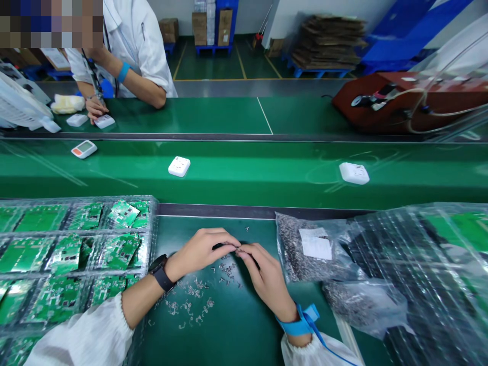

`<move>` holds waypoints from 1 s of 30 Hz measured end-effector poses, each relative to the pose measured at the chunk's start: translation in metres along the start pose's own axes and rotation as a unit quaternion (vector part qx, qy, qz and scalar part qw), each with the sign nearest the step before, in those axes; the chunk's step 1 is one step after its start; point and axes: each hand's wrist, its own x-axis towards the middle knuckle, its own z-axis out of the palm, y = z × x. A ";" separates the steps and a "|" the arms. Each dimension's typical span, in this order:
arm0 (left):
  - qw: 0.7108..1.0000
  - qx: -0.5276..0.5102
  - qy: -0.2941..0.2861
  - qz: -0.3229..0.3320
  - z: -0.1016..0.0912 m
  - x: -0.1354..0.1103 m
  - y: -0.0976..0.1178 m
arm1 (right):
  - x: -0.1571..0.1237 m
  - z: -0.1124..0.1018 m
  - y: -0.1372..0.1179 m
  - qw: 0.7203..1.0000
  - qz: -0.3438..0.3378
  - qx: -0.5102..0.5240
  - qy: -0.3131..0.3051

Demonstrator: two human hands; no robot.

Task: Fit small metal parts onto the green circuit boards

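My left hand [202, 251] and my right hand [265, 277] meet fingertip to fingertip over the green mat, both pinched on a small dark part I cannot make out. Under and beside them lie several small loose metal clips [192, 300]. A black watch sits on my left wrist, a blue strap on my right wrist. A clear tray of green circuit boards [76, 249] lies to the left of my left hand. A plastic bag of small metal parts [305, 249] lies just right of my right hand.
Beyond the mat runs a green conveyor belt [244, 173] carrying two white devices [179, 166] [354, 173] and a white-and-orange one [84, 149]. A person in white [125, 56] works across the belt. Clear bagged trays [430, 284] fill the right side.
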 end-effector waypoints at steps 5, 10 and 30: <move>0.999 -0.028 0.024 -0.026 0.000 0.001 0.004 | -0.001 0.002 -0.001 1.000 -0.013 -0.019 0.019; 0.998 -0.044 0.033 -0.041 0.001 0.002 0.004 | -0.002 0.004 0.001 0.998 -0.041 -0.050 0.024; 0.997 -0.060 0.049 -0.030 0.002 0.002 0.009 | -0.001 0.012 -0.005 0.995 -0.001 -0.029 0.091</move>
